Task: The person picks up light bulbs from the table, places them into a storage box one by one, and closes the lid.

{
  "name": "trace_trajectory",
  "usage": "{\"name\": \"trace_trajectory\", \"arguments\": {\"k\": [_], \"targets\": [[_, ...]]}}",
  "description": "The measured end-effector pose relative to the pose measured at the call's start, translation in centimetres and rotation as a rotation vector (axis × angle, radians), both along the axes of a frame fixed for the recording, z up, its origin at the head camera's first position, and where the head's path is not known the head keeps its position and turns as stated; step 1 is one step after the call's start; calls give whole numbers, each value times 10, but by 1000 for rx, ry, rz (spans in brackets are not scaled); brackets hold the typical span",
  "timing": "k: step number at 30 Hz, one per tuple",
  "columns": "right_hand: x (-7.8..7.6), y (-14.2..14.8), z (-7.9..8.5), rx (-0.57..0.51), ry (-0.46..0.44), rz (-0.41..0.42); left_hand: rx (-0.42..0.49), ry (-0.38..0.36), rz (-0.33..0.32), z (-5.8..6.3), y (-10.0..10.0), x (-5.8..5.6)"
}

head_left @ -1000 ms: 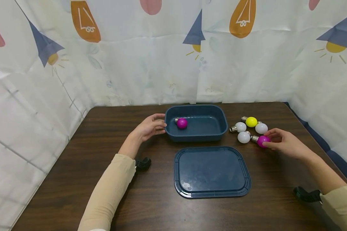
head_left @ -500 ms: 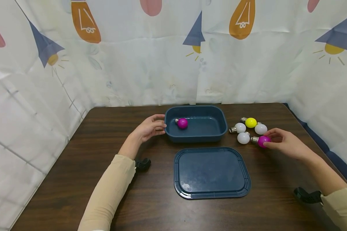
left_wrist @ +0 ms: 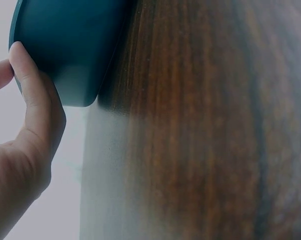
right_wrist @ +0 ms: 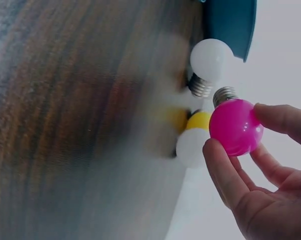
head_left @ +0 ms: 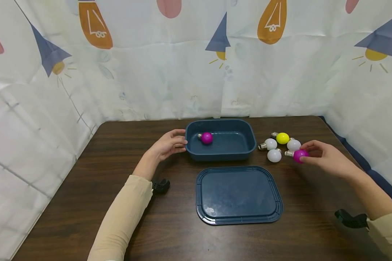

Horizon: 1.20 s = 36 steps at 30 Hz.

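Note:
My right hand (head_left: 328,159) pinches a magenta light bulb (head_left: 300,156) by its globe between thumb and fingers, with the metal screw base pointing left. In the right wrist view this magenta bulb (right_wrist: 235,127) is raised above the bulbs behind it. My left hand (head_left: 168,145) touches the left end of a dark blue rectangular box (head_left: 220,156), fingertips right at the rim. The left wrist view shows my left hand's fingers (left_wrist: 33,90) against the box wall (left_wrist: 70,55). Inside the box, toward its left, lies another magenta bulb (head_left: 207,137).
Beside the box on the right lie a yellow bulb (head_left: 282,138) and white bulbs (head_left: 274,156), close together. A flat dark blue lid (head_left: 238,195) lies in front of the box on the brown wooden table (head_left: 85,203). A patterned white curtain (head_left: 170,79) hangs behind.
My right hand has lifted the magenta bulb slightly and moved it a little to the right, apart from the white bulbs. The left hand and the box keep their places.

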State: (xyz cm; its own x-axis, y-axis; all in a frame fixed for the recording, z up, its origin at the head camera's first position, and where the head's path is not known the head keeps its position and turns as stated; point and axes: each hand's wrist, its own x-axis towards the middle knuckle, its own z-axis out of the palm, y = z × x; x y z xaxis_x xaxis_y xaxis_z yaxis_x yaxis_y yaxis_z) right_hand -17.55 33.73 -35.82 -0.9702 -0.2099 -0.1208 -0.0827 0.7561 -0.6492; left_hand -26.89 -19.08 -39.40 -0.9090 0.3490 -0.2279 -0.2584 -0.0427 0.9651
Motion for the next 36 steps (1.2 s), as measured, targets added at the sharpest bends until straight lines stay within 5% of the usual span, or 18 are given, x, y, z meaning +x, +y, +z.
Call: {"name": "trace_trajectory", "arguments": {"k": [36], "targets": [[-17,-23,27,-136,29,14,12,-5,8,-1,-1,0]]}}
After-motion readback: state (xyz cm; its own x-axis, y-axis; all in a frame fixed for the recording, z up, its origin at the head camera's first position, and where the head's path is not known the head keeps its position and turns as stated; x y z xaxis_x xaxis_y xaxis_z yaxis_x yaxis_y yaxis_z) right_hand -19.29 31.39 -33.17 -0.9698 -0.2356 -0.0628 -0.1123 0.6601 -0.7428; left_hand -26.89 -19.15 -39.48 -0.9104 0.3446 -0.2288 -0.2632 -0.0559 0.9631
